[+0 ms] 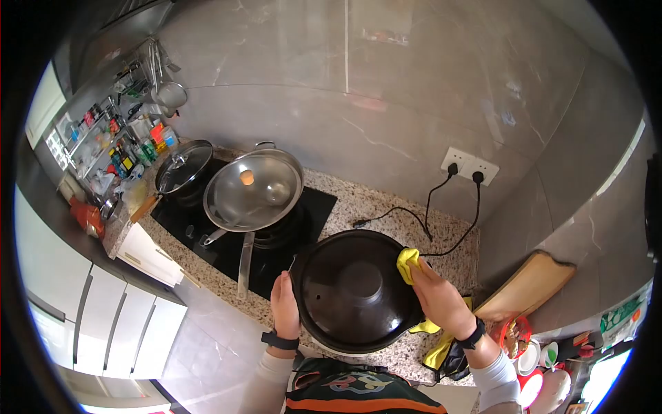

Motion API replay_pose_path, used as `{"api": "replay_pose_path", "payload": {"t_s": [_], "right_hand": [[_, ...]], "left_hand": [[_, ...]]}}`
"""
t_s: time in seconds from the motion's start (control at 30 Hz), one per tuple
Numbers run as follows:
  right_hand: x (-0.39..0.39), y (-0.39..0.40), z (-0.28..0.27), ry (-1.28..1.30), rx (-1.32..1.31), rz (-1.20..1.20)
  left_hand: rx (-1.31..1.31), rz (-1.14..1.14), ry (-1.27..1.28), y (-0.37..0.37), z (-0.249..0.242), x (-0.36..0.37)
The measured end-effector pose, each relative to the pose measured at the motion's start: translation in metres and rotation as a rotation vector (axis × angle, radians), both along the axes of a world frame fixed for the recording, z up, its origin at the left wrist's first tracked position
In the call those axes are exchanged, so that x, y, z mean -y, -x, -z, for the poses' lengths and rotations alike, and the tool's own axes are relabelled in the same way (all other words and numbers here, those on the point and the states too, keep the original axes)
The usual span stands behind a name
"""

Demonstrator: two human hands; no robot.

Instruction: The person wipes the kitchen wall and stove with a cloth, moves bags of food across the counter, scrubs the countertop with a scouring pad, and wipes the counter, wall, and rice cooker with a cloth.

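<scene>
A large round black pot with a domed dark lid (343,281) stands on the speckled counter, right of the cooktop. My left hand (285,306) lies against the pot's left side, fingers extended upward along the rim. My right hand (441,297) pinches a yellow cloth (407,265) against the pot's upper right edge. More yellow and black cloth (438,352) lies below my right wrist. Dark bands circle both wrists.
A steel wok (238,200) and a lidded pan (181,181) sit on the black cooktop (260,264). Plugs and black cords run from the wall outlet (469,165). A wooden board (527,286) leans at right. Bottles (124,157) stand at far left.
</scene>
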State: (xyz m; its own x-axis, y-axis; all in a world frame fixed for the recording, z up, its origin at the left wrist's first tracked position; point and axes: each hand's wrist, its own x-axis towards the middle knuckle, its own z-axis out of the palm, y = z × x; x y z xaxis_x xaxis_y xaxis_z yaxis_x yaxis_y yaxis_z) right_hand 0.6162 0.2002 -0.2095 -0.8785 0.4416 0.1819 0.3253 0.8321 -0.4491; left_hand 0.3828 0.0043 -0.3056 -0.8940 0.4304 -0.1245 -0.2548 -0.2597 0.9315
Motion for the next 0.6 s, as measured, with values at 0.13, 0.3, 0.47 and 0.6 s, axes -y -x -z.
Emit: {"api": "replay_pose_path", "payload": {"t_s": [0.13,0.3,0.47,0.6], "right_hand": [[-0.028,0.034,0.000,-0.073,0.019,-0.013],[-0.076,0.119,0.018,-0.122,0.049,-0.175],[-0.023,0.205,0.004,-0.100,0.021,-0.427],[0.037,0.219,0.011,-0.047,-0.072,-0.674]], "left_hand": [[-0.006,0.043,0.008,0.006,0.011,0.001],[0.088,-0.014,-0.090,-0.008,0.007,0.013],[-0.022,-0.017,0.192,-0.021,0.010,0.063],[-0.009,-0.013,0.243,-0.013,0.012,0.088]]}}
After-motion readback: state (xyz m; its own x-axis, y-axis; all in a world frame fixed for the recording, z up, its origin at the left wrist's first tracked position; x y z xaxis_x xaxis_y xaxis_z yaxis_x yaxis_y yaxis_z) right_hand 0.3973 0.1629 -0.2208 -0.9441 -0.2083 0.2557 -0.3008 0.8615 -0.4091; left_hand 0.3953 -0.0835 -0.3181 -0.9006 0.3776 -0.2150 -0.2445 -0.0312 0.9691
